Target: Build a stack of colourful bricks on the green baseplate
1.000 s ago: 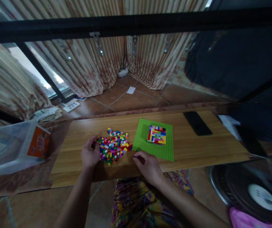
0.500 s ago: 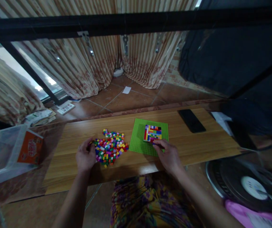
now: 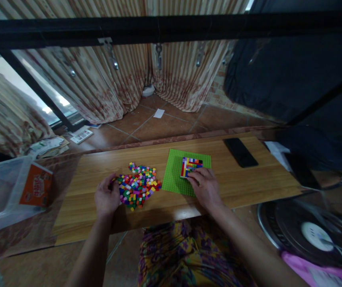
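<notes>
A green studded baseplate (image 3: 171, 169) lies on the wooden table. On it stands a square build of colourful toy bricks (image 3: 185, 164), its near right part covered by my right hand (image 3: 206, 188). That hand's thumb and fingertips are drawn together at the build's near edge; whatever is between them is hidden. A loose heap of small toy bricks (image 3: 138, 185) in many colours is spread left of the baseplate. My left hand (image 3: 107, 197) rests at the heap's left edge, fingers curled in. Anything in its fingertips is too small to name.
A black phone (image 3: 240, 152) lies right of the baseplate. At far left stands a clear plastic bin (image 3: 6, 191) with an orange label. Another person's arm (image 3: 329, 179) and a dark device (image 3: 302, 171) are beyond the table's right end. A round stool (image 3: 287, 223) stands below.
My right hand has shifted slightly left and away from me, over the near part of the brick build, covering more of it. My left hand has stayed almost still.
</notes>
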`<state>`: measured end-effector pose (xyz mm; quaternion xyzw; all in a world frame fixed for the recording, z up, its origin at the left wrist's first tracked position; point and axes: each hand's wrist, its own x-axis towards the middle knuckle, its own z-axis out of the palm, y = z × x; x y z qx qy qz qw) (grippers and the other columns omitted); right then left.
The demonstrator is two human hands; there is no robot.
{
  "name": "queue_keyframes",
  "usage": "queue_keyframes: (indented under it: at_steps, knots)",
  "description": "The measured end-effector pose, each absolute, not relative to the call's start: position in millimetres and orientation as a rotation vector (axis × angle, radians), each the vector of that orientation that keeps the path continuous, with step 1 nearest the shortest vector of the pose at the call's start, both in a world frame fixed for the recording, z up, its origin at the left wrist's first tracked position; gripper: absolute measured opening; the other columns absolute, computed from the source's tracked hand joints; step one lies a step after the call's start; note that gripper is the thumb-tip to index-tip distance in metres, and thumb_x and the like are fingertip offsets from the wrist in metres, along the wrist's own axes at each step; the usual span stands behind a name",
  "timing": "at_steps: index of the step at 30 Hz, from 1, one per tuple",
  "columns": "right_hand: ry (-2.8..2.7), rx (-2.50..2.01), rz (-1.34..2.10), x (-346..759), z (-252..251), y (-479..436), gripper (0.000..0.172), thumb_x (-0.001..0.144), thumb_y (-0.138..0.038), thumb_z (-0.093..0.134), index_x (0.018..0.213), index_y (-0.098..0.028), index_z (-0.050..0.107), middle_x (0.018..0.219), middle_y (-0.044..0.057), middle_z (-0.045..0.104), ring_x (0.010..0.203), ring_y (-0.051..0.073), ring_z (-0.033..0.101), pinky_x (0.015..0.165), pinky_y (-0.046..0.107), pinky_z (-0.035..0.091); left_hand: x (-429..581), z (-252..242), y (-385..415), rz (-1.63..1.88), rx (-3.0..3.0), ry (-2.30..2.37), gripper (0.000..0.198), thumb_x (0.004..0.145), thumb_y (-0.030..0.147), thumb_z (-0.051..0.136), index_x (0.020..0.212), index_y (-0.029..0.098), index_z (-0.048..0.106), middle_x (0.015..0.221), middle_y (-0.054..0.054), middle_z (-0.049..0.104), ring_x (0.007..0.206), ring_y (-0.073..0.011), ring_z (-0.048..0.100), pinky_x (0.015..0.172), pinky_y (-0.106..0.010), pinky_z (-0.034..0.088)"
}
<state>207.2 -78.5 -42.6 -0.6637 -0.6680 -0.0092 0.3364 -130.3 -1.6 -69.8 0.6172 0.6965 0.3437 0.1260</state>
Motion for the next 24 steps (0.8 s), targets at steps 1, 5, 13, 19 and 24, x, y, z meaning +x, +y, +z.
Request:
queue_keyframes:
  at_steps: [1,5,13,19,24]
  knots:
    - [-1.743,-1.723,-0.028,206.8,-42.6,-77.8,0.017,0.090,-0.031,0.058,0.089,-0.023,0.074,0.097,0.007,0.067,0.092,0.023,0.056,0.084,0.038,0.046,-130.5,-70.2,-1.6,1.006,1.802,2.026,0.035,0.083,0.034,0.050,0.109,0.019,0.067,0.108,-0.010,0.070,0.102,-0.0247,0.064,0.093,-0.041,0.051]
    - [-1.755,-1.702,-0.031,206.1,-43.9,-75.7,0.015,0.090,-0.028,0.058,0.092,-0.023,0.072,0.094,0.005,0.070,0.089,0.022,0.058,0.084,0.038,0.045,-131.3,-71.8,-1.2,1.015,1.806,2.022,0.034,0.082,0.032,0.051,0.108,0.018,0.067,0.107,-0.009,0.070,0.101,-0.0239,0.064,0.093,-0.039,0.051]
    - [-1.729,-1.633,-0.088,204.9,-48.5,-77.8,0.016,0.088,-0.023,0.060,0.100,-0.021,0.071,0.085,0.004,0.073,0.083,0.022,0.061,0.080,0.036,0.046,-131.4,-71.2,-1.3,0.976,1.815,2.064,0.036,0.082,0.032,0.050,0.110,0.017,0.068,0.109,-0.011,0.070,0.103,-0.0254,0.064,0.092,-0.041,0.052]
    - [-1.653,-1.634,-0.015,207.7,-40.9,-85.4,0.017,0.090,-0.025,0.056,0.099,-0.022,0.070,0.088,0.004,0.073,0.083,0.020,0.062,0.081,0.036,0.047,-130.9,-72.1,-1.5,0.995,1.797,2.053,0.036,0.083,0.032,0.050,0.111,0.017,0.067,0.109,-0.011,0.070,0.102,-0.0259,0.064,0.093,-0.043,0.051]
    - [-1.527,-1.658,-0.026,214.2,-35.1,-83.2,0.021,0.092,-0.035,0.054,0.098,-0.021,0.068,0.094,0.006,0.072,0.088,0.021,0.061,0.083,0.037,0.048,-131.2,-73.2,-1.0,0.985,1.828,2.054,0.037,0.083,0.032,0.050,0.111,0.016,0.067,0.108,-0.011,0.070,0.102,-0.0260,0.064,0.094,-0.043,0.051]
